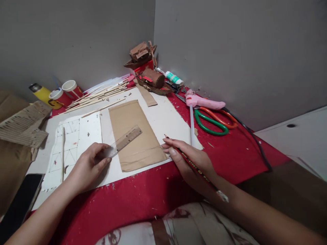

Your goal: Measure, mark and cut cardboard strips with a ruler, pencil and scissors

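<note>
My left hand (88,166) pinches the near end of a clear plastic ruler (125,139), which lies slanted across a brown cardboard rectangle (135,136). My right hand (190,161) grips a dark red pencil (196,166), its tip at the cardboard's right edge and two fingertips pressing on that edge. The cardboard rests on a large white sheet (163,119) spread over a red cloth (143,194).
A drawn grid paper (76,136) with a wooden stick lies left. Several thin sticks (99,97), cups (68,87), a yellow bottle (42,92), model boats (146,68), a pink glue gun (203,102), green and orange scissors (213,120) and corrugated cardboard (22,126) surround the work.
</note>
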Demonstrator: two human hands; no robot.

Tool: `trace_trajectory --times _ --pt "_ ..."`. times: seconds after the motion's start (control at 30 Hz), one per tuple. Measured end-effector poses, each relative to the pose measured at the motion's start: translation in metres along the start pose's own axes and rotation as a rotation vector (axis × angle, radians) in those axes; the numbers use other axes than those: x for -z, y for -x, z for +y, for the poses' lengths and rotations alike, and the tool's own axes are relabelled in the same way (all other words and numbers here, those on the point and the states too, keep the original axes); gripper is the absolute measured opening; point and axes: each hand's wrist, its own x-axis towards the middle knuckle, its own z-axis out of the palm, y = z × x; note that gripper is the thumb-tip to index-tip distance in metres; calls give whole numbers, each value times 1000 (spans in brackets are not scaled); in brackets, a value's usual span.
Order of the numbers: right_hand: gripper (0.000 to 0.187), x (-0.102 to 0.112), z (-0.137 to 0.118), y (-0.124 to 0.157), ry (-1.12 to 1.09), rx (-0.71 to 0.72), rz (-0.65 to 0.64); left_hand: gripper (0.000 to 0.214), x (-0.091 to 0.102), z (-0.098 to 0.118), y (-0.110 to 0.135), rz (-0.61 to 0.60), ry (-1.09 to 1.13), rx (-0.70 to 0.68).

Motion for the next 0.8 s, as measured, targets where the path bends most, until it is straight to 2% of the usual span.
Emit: trace_trajectory --times 0.13,0.2,0.37,0.57,0.7,0.8 --pt "28 0 1 1 19 26 -26 23 6 -6 5 -51 345 152" --pt "27 -1 1 2 21 17 -22 22 9 -10 7 -84 435 194" --pt "27 -3 2 4 18 25 -21 21 12 -15 7 -137 490 158" --pt "26 -3 5 5 24 13 -20 25 10 -10 -1 -194 502 109" --pt "25 -4 5 3 22 -11 -17 22 11 -2 -8 -121 676 111" --pt "25 -5 7 2 47 1 -18 20 12 4 -17 15 774 174"
